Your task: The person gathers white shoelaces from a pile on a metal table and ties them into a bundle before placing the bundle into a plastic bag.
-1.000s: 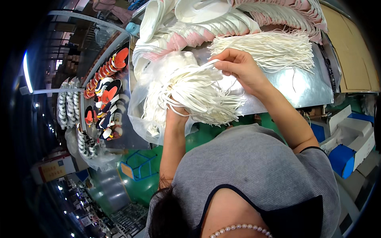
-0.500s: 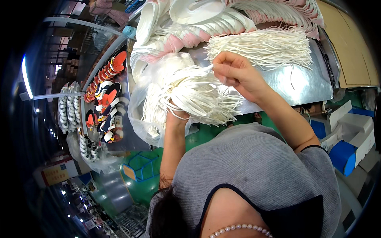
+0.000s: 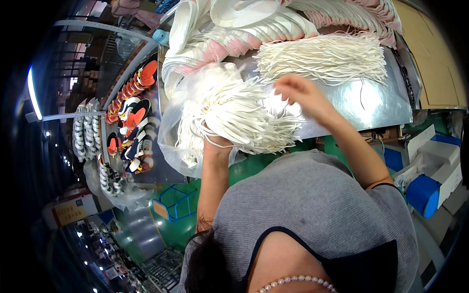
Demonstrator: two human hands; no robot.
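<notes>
A thick bundle of white laces (image 3: 239,112) sits over the near edge of the metal table. My left hand (image 3: 216,144) is closed in the bundle's near side, with its fingers mostly buried under the strands. Just to the right of the bundle hovers my right hand (image 3: 300,94), its fingers loosely bent and somewhat apart, with no lace visible in them. A clear plastic bag (image 3: 168,141) lies around the bundle's left side. Farther back, a second pile of white laces (image 3: 320,58) is laid out lengthwise on the table.
Rows of nested white and pink shoe-shaped pieces (image 3: 234,44) fill the back of the metal table (image 3: 361,105). On the left, orange and black shoe parts (image 3: 134,119) stand on another surface. Cardboard (image 3: 430,58) is at the right, and a blue-framed stool (image 3: 173,205) stands on the floor.
My right hand has come away from the lace end it was pinching and shifted right and slightly nearer, its fingers loosened. My left hand stays in the bundle.
</notes>
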